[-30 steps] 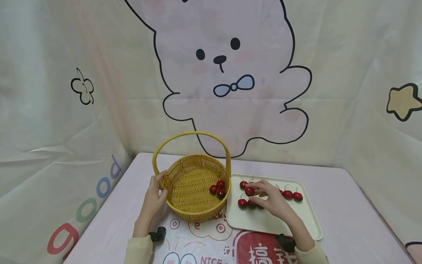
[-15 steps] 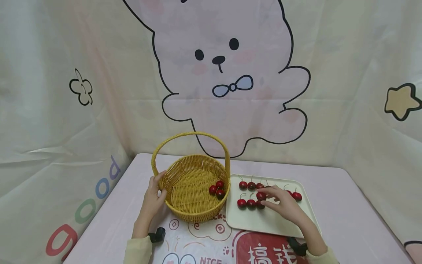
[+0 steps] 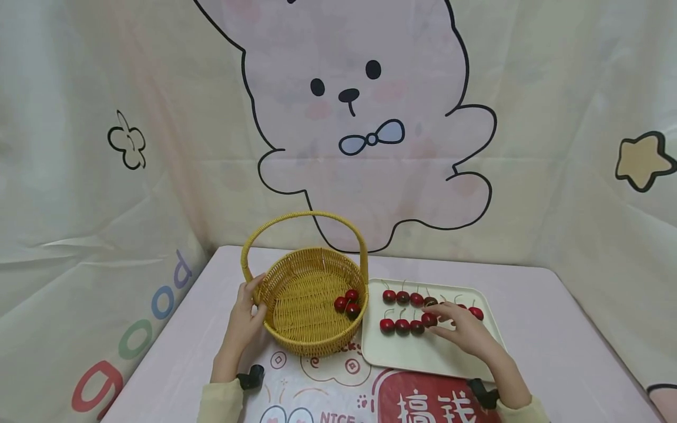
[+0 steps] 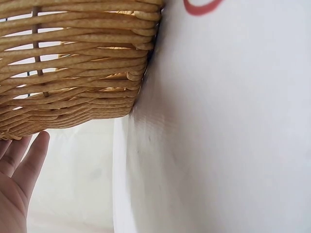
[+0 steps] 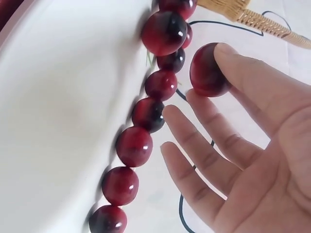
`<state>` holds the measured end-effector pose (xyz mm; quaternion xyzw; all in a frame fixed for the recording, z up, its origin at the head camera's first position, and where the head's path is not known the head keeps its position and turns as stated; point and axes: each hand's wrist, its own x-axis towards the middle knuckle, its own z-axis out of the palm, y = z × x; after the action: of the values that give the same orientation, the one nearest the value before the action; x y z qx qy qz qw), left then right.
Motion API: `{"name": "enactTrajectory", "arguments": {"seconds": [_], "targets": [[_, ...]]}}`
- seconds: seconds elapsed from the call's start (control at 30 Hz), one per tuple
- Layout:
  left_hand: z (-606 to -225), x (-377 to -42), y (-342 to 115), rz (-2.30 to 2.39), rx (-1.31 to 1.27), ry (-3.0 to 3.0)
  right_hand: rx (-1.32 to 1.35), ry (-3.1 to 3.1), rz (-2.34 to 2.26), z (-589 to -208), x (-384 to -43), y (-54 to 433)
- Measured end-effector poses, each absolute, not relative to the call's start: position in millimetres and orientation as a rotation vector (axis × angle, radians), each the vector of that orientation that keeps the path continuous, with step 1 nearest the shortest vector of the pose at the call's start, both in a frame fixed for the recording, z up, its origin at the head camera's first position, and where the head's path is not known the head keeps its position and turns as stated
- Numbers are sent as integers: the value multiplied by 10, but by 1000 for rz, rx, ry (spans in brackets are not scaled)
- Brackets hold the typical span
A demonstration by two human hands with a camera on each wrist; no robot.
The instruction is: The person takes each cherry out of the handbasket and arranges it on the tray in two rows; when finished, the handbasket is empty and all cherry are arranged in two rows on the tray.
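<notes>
My right hand (image 3: 468, 332) is over the tray, pinching a dark red cherry (image 5: 208, 70) between thumb and fingertips; the remaining fingers spread loosely. In the head view that cherry is at the right end of the front row of cherries (image 3: 402, 327). Behind it runs a longer back row of cherries (image 3: 416, 300), partly hidden by the hand. Both rows lie on a cream tray (image 3: 412, 355). To the left stands a yellow wicker basket (image 3: 296, 305) with a tall handle, and three cherries (image 3: 340, 304) lie inside it. My left hand (image 3: 245, 314) holds the basket's left rim beside the handle's foot.
The tray's left edge is right up against the basket. Under both is a pale table (image 3: 550, 329) with a printed red patch (image 3: 423, 399) near its front. A patterned cloth backdrop (image 3: 370, 194) rises behind the table and at both sides.
My right hand has moved right across the tray with the pinched cherry, from the left part of the rows to the front row's right end. The left hand stays on the basket.
</notes>
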<state>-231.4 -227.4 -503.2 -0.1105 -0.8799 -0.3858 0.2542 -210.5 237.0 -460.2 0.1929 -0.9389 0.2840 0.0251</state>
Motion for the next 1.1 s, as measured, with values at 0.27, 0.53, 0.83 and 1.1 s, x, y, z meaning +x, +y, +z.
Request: {"name": "enactTrajectory", "arguments": {"seconds": [0.27,0.53,0.83,1.1], "targets": [[-5030,-2309,-2278,-1051,-289,-2404,527,-2966,844,-4642,-2128,2420],[-5027,-2302,-2278,-1046,-302,-2391,514,-2986,828,-4683,-2121,2438],[-5033,-2310,-2291,-1055,-309,-2392,512,-3006,813,-4730,-2143,2439],[-5034,-2315,-2290,-1055,-305,-2396,507,-3016,819,-4759,-2150,2447]]}}
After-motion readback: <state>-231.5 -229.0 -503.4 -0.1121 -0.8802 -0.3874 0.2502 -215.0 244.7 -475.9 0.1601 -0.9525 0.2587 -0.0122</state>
